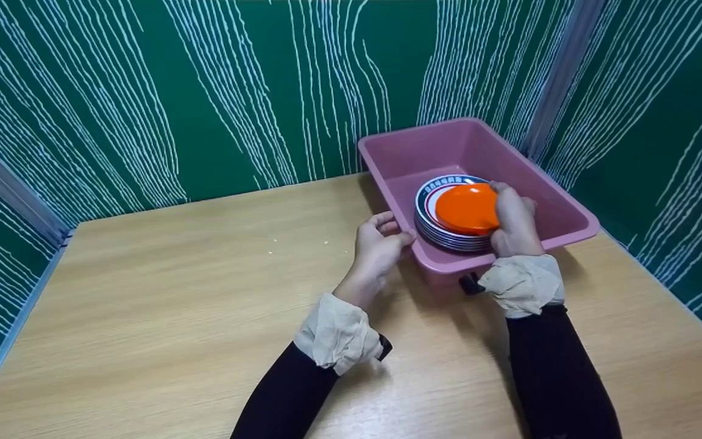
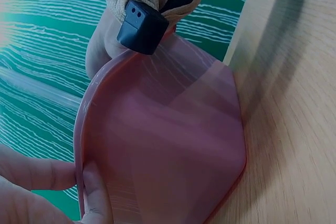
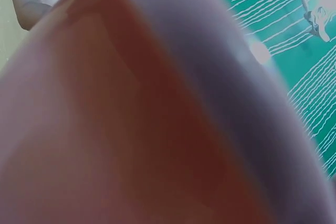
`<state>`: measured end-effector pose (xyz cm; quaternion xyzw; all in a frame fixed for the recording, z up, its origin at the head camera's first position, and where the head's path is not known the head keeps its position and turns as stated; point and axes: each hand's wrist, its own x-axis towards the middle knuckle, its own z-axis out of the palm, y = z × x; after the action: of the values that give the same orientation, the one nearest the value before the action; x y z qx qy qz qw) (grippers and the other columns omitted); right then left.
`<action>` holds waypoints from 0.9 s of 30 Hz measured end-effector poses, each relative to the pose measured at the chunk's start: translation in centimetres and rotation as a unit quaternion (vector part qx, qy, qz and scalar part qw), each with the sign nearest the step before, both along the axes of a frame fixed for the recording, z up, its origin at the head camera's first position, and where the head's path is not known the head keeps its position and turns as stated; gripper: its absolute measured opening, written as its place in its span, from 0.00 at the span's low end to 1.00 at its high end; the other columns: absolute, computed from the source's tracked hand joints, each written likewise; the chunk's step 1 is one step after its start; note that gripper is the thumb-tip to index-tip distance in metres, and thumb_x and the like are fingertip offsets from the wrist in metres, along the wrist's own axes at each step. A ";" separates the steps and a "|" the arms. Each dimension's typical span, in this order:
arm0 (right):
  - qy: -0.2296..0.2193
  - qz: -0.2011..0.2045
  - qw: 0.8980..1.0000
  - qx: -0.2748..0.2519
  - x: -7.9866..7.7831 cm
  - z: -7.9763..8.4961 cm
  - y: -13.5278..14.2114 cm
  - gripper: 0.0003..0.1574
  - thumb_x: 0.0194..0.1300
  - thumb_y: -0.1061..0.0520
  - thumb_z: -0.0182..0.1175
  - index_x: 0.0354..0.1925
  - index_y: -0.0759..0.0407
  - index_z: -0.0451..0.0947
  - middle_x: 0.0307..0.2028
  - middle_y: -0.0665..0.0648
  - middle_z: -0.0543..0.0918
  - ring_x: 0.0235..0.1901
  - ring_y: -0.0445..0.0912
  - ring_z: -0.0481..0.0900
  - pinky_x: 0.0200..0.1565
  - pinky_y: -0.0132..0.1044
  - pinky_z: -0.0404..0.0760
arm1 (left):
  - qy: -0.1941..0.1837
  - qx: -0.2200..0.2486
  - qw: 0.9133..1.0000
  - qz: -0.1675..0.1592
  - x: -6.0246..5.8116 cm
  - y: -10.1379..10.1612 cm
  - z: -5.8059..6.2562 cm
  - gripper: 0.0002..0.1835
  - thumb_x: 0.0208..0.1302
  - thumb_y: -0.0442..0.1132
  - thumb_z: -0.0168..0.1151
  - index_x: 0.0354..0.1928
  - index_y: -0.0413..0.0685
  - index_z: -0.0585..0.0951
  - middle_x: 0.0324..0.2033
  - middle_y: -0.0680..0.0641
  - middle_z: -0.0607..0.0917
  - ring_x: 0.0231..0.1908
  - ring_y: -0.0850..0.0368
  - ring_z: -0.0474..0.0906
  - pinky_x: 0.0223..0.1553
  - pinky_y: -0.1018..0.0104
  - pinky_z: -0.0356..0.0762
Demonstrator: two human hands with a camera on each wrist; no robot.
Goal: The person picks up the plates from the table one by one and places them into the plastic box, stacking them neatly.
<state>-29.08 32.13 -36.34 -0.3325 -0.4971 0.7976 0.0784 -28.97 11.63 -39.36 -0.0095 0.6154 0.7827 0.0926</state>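
A pink plastic basin (image 1: pixel 515 160) stands toward the right of the table. My left hand (image 1: pixel 376 256) pinches its left rim near the front corner; in the left wrist view, the fingers (image 2: pixel 39 174) lie on one side of the rim and the thumb on the other. Inside the basin is a stack of plates with dark patterned rims (image 1: pixel 427 210). My right hand (image 1: pixel 514 222) reaches over the basin's front and grips the right edge of an orange plate (image 1: pixel 467 208), which lies on or just above the stack. The right wrist view shows mostly the basin's blurred wall, hiding the right hand.
The wooden table (image 1: pixel 192 305) extends left of the basin, with several small pale specks on it. Green walls with white wavy lines (image 1: pixel 217 91) rise behind and on both sides. The basin's back sits close to the rear wall and the metal corner post (image 1: pixel 561 73).
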 end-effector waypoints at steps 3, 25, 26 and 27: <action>-0.017 0.005 1.000 0.010 0.0 0.0 0.1 0.59 0.76 0.45 0.57 0.80 0.41 0.23 0.79 0.49 0.47 0.72 0.46 0.53 0.76 0.36 0.53 | 0.000 0.003 1.000 0.000 0.0 0.0 0.0 0.27 0.58 0.17 0.66 0.60 0.34 0.76 0.45 0.39 0.84 0.37 0.50 0.84 0.45 0.55 0.88; 0.012 0.021 0.996 0.091 0.0 -0.6 -0.1 0.60 0.78 0.41 0.52 0.80 0.44 0.16 0.82 0.48 0.31 0.78 0.46 0.42 0.79 0.39 0.40 | 0.005 -0.012 1.000 -0.019 -0.1 -0.2 0.0 0.27 0.59 0.18 0.65 0.62 0.32 0.75 0.46 0.39 0.84 0.37 0.51 0.85 0.45 0.57 0.88; 0.013 0.022 0.994 0.104 0.0 -0.6 -0.1 0.58 0.78 0.41 0.52 0.81 0.44 0.20 0.82 0.48 0.33 0.78 0.47 0.43 0.79 0.40 0.41 | 0.005 -0.016 1.000 -0.023 -0.1 -0.2 0.0 0.27 0.60 0.19 0.65 0.63 0.32 0.74 0.46 0.39 0.84 0.37 0.51 0.85 0.45 0.57 0.88; 0.015 0.026 0.993 0.118 -0.1 -0.6 -0.2 0.56 0.78 0.41 0.52 0.82 0.45 0.24 0.82 0.49 0.35 0.78 0.48 0.44 0.79 0.41 0.43 | 0.006 -0.023 0.999 -0.027 -0.1 -0.3 0.0 0.27 0.60 0.19 0.65 0.63 0.32 0.74 0.46 0.39 0.84 0.36 0.51 0.85 0.45 0.57 0.88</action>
<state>-29.13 31.93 -36.96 -0.2960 -0.5949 0.7400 0.1042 -29.08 11.38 -39.35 0.0098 0.6338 0.7655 0.1102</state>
